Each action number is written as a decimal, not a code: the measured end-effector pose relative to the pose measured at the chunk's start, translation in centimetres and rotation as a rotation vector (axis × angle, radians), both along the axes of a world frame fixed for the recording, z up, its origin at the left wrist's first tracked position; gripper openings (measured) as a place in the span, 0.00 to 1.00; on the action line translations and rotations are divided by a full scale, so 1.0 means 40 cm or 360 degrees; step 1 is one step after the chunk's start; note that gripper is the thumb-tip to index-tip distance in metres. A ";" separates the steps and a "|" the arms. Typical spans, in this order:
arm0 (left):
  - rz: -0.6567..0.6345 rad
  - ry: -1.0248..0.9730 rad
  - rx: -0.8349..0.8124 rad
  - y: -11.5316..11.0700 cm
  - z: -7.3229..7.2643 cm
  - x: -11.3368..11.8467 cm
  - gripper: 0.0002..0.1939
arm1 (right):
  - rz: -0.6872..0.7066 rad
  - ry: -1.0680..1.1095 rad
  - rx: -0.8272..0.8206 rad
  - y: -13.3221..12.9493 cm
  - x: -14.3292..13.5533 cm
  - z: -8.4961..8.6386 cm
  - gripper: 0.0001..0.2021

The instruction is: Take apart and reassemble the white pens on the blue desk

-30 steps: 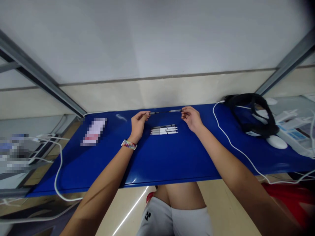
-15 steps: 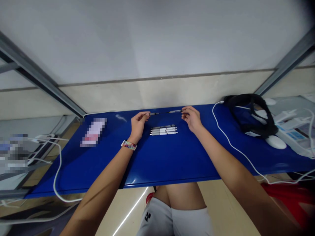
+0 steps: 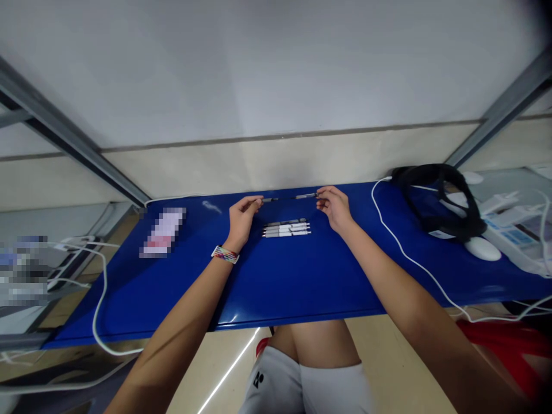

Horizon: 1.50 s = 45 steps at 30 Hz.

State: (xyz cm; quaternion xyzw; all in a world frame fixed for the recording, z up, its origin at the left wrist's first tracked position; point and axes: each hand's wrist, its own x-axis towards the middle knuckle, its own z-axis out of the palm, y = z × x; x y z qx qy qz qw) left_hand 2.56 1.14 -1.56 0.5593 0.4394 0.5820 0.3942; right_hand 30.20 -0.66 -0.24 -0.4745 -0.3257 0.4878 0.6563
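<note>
My left hand (image 3: 242,217) pinches one end piece of a dark pen (image 3: 269,200) between thumb and fingertips near the back of the blue table. In the fingers of my right hand (image 3: 333,207) is the other pen part (image 3: 306,196), grey with a dark thin end facing left. The two parts lie roughly in line, and a dark blue stretch shows between them; whether a thin refill still spans it I cannot tell. Just below, several pens (image 3: 286,228) lie side by side in a row, the rear one darker and the others white and grey.
On the blue table (image 3: 276,282) a blurred-out pink and white item (image 3: 163,233) lies at left. A black head strap device (image 3: 440,201) and a white cable (image 3: 401,247) occupy the right. White boxes (image 3: 517,230) stand beyond it. Metal posts (image 3: 73,138) frame both sides.
My right hand has shifted slightly left with its pen part. The dark thin line that joined the two parts is now less visible between them. The row of pens has not moved.
</note>
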 end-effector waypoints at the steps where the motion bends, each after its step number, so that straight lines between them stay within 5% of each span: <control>1: -0.0001 0.0004 -0.0001 0.001 -0.001 0.000 0.14 | 0.0000 -0.0008 0.0000 0.000 0.000 0.000 0.07; 45: 0.0012 0.0018 0.0006 0.001 0.000 0.000 0.12 | 0.0011 -0.0016 -0.0009 0.005 0.004 -0.007 0.09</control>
